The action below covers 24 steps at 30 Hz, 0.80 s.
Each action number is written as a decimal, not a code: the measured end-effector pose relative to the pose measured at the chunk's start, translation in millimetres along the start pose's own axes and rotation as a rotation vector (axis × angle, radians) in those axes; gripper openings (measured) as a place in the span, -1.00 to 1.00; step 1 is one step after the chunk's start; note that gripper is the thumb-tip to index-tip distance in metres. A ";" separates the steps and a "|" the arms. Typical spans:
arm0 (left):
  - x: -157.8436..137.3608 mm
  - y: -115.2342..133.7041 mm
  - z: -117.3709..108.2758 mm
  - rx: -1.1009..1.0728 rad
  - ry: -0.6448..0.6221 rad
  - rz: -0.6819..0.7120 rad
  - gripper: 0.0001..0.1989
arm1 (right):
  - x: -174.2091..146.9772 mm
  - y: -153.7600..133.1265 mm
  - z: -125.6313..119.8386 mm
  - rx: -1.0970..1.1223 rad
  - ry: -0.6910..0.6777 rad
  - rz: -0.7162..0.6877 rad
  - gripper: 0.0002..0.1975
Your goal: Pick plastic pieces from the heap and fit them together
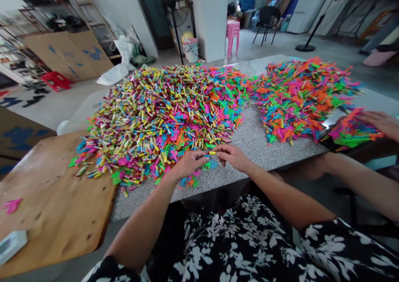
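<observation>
A small tube with a yellow wrap (212, 153) is pinched between my two hands, just above the near edge of the large pile. My left hand (189, 162) has thumb and fingers closed at its left end. On the right end, the fingertips of my right hand (234, 156) are closed as well. Right behind my hands spreads the big heap of small wrapped tubes (146, 103), mixed with pink, green, orange and blue plastic pieces. Under my fingers lie a few loose green and blue pieces (207, 164).
A second heap of colourful plastic pieces (296, 95) covers the right of the speckled table (249, 149). Another person's hand (382, 122) rests by a filled dark tray (333, 143). At left, a wooden board (62, 190) bears a white device (12, 245) and a pink piece (12, 205).
</observation>
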State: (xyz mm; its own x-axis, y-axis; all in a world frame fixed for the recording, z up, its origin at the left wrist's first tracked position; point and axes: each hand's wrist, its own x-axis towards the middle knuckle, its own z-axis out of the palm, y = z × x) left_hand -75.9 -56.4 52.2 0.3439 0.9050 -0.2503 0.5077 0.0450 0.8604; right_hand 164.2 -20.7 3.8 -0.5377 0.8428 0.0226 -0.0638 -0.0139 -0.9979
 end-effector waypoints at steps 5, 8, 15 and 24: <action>-0.8 5.1 -2.4 0.012 -0.002 -0.026 -0.60 | -2.8 0.0 -2.7 -0.093 0.058 -0.037 -0.66; -0.7 7.1 -3.5 0.026 0.003 -0.036 -0.61 | -5.7 -0.9 -2.4 -0.141 0.086 -0.046 -0.65; 2.4 4.6 -3.5 0.035 -0.016 -0.024 -0.61 | -9.7 2.6 1.4 -0.081 0.117 -0.020 -0.60; 3.7 -1.6 -1.9 -0.001 -0.037 -0.042 -0.62 | -12.6 4.4 -6.4 -0.080 0.034 -0.026 -0.65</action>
State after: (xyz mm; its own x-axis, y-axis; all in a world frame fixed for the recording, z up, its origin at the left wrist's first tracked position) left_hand -76.9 -52.3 50.7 0.3514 0.8860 -0.3025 0.5217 0.0830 0.8491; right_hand 176.0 -27.9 -1.3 -0.5080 0.8601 0.0474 -0.0091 0.0497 -0.9987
